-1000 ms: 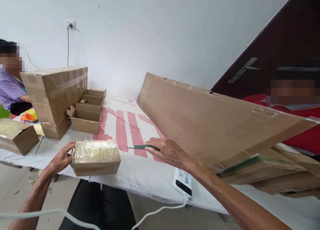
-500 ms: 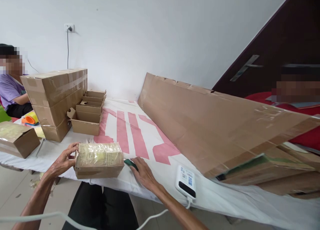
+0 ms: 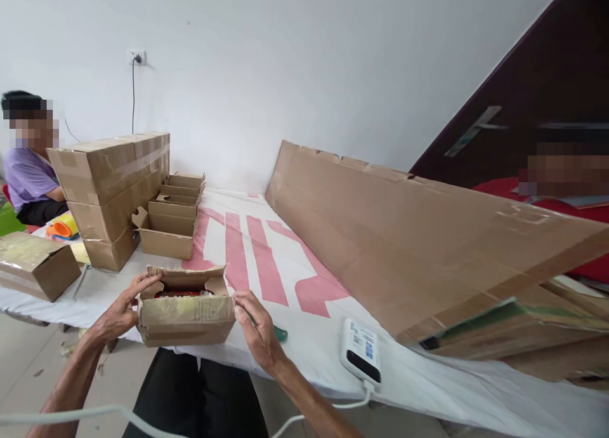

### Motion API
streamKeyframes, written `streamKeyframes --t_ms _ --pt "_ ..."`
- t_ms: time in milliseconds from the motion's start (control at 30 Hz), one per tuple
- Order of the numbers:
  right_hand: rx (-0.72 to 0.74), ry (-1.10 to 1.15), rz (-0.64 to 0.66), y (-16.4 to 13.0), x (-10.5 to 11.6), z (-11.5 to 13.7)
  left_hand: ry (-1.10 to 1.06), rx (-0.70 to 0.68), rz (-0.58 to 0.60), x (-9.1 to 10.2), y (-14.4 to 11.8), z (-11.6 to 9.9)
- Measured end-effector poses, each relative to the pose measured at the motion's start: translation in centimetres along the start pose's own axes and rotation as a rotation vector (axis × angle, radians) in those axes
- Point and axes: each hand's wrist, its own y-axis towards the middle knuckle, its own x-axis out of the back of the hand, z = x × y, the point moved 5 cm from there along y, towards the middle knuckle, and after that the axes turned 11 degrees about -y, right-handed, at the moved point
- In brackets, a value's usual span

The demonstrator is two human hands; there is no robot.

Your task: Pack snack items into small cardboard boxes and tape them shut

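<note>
Head view: my left hand (image 3: 117, 311) clasps the left end of the box (image 3: 186, 311), fingers curled over its top corner, so it stays put at the near edge of the table (image 3: 295, 336). My right hand (image 3: 259, 330) presses on the right end, thumb at the flap edge; between the two the box is braced with its top flaps raised, showing something red inside, though I cannot make out what. A green cutter (image 3: 280, 333) lies on the table just under my right palm, touching it I think, close by for reach. A white power bank (image 3: 364, 355) rests farther right, its cable hanging off the edge. Stacked cartons (image 3: 111, 190) stand well back on the left.
</note>
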Motion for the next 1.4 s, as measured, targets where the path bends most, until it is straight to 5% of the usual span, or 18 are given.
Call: streamKeyframes --t_ms 400,600,700,800,900,1167,1400 --pt "0.121 -0.040 0.092 -1.1 0.8 1.3 -0.037 0.048 -0.023 -0.4 0.2 1.1" --pt "0.070 -0.043 0.047 -0.8 0.5 1.3 -0.178 -0.042 -0.287 1.3 -1.8 -0.2" --pt "0.043 -0.055 0.054 -0.5 0.6 1.5 -0.236 -0.044 -0.274 1.1 -3.9 -1.0" --pt "0.015 -0.097 0.132 0.5 0.9 2.4 -0.196 -0.047 -0.182 -0.3 -5.2 -1.4" --pt "0.038 -0.167 0.307 2.2 0.8 4.5 -0.134 -0.093 -0.229 -1.2 -5.2 -1.4" --pt "0.213 -0.493 0.626 5.8 -3.9 12.0 -0.161 -0.139 -0.313 -2.1 -4.2 -1.0" --pt "0.275 -0.456 0.749 6.6 -7.5 13.7 -0.306 -0.092 -0.300 -2.6 -4.3 -2.0"
